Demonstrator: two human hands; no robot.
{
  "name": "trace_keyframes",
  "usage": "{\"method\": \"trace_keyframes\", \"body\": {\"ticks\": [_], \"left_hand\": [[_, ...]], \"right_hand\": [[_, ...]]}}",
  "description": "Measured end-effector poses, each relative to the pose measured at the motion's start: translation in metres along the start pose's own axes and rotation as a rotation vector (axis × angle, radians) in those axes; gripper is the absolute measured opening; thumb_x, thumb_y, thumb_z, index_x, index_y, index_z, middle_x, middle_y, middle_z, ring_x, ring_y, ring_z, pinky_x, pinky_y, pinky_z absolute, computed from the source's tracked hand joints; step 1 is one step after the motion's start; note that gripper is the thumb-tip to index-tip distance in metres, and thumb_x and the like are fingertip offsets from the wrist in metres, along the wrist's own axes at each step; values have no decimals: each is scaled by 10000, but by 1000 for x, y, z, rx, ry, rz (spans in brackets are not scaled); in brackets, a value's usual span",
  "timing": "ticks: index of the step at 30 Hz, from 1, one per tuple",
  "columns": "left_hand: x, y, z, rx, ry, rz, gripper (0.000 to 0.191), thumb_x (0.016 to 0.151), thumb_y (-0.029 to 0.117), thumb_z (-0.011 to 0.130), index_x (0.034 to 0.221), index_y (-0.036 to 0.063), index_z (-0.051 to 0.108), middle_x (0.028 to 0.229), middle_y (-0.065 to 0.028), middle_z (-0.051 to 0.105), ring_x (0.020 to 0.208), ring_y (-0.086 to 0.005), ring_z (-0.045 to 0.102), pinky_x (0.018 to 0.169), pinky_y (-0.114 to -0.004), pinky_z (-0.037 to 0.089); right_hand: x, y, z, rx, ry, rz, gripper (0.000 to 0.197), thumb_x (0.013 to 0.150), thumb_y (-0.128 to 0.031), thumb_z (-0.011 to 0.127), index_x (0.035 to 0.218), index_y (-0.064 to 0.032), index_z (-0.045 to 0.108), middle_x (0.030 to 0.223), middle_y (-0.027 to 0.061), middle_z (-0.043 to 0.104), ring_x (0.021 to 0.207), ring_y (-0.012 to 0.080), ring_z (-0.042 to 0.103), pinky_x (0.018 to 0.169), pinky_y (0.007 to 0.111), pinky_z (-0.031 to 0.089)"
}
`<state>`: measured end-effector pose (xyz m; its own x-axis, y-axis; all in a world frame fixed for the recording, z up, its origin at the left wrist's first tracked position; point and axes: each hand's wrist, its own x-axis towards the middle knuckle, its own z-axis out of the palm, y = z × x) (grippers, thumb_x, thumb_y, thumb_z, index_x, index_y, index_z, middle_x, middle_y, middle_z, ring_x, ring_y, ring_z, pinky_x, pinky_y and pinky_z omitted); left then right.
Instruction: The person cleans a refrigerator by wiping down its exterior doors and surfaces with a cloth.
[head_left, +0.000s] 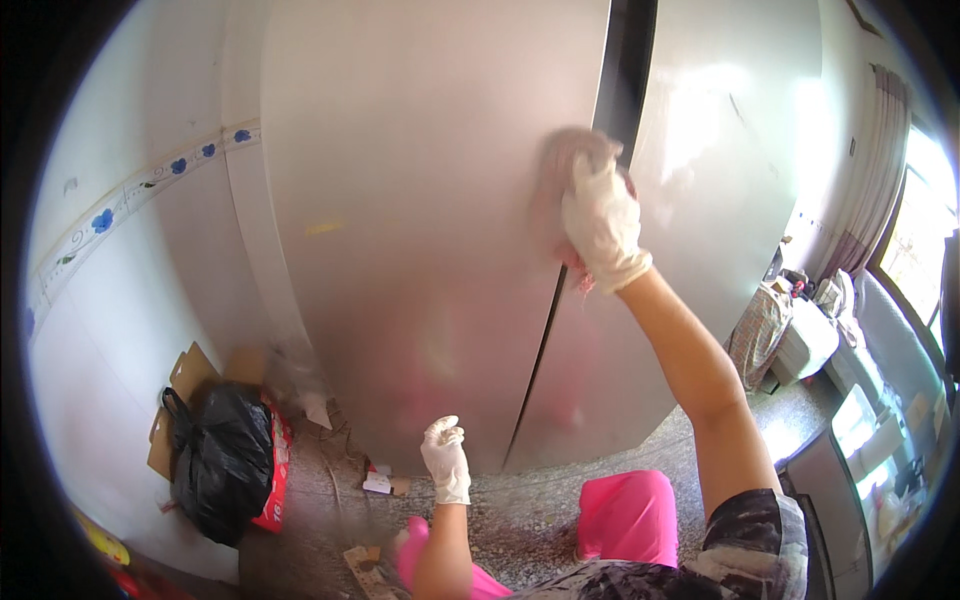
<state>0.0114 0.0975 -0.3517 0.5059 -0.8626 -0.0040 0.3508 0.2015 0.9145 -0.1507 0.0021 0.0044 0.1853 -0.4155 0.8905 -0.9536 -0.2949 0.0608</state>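
A large silver double-door refrigerator (420, 150) stands in front of me, with a dark recess (626, 67) between its doors. My right hand (606, 214), in a white glove, presses a pinkish-red cloth (555, 169) to the left door beside that recess. The cloth is blurred by motion, and part of it lies hidden behind the hand. Lower down, my left hand (448, 457), gloved too, is raised in front of the door's bottom part. Its fingers are curled in, and no object shows in them. A yellow mark (324, 228) is on the left door.
At left, a black plastic bag (225, 457) rests against a cardboard box (193, 367) by the tiled wall (112, 315). A power strip (367, 574) and a small white box (377, 482) lie on the speckled floor (517, 517). A glass-topped table (862, 450) stands at right.
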Motion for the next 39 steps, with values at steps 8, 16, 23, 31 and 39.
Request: {"method": "trace_keyframes", "body": {"ticks": [8, 16, 23, 31, 39], "left_hand": [[-1, 6, 7, 15, 5, -7, 248, 794, -99, 465, 988, -32, 604, 807, -42, 603, 703, -93, 543, 672, -214, 457], [-9, 4, 9, 23, -47, -25, 238, 801, -95, 466, 983, -31, 608, 809, -47, 612, 700, -96, 549, 679, -216, 464], [-2, 6, 6, 31, -15, -30, 251, 790, -111, 464, 980, -34, 609, 806, -51, 616, 700, -98, 557, 669, -212, 465], [-2, 5, -2, 3, -10, -48, 252, 790, -104, 453, 975, -36, 611, 792, -48, 608, 689, -98, 548, 669, -208, 459], [-6, 5, -1, -35, -29, -60, 240, 798, -92, 455, 971, -38, 613, 793, -49, 608, 690, -99, 550, 670, -212, 460]], "right_hand": [[-42, 30, 26, 72, 116, -219, 482, 755, -57, 511, 1217, 45, 415, 1086, 255, 517, 987, 393, 518, 832, 452, 416], [17, 9, -7, 52, 354, -219, 357, 728, -28, 523, 1071, 62, 488, 952, 193, 566, 840, 301, 577, 704, 350, 462], [-33, 41, 28, -136, 121, -228, 425, 781, -50, 480, 1169, 110, 414, 931, 198, 554, 836, 316, 576, 716, 391, 494], [2, 18, 2, 52, 184, -158, 491, 753, -33, 472, 1230, 54, 392, 993, 223, 549, 863, 345, 576, 674, 416, 481], [2, 15, -6, 35, -8, -60, 614, 790, -86, 505, 1339, -12, 241, 934, 230, 566, 823, 427, 564, 708, 465, 468]]}}
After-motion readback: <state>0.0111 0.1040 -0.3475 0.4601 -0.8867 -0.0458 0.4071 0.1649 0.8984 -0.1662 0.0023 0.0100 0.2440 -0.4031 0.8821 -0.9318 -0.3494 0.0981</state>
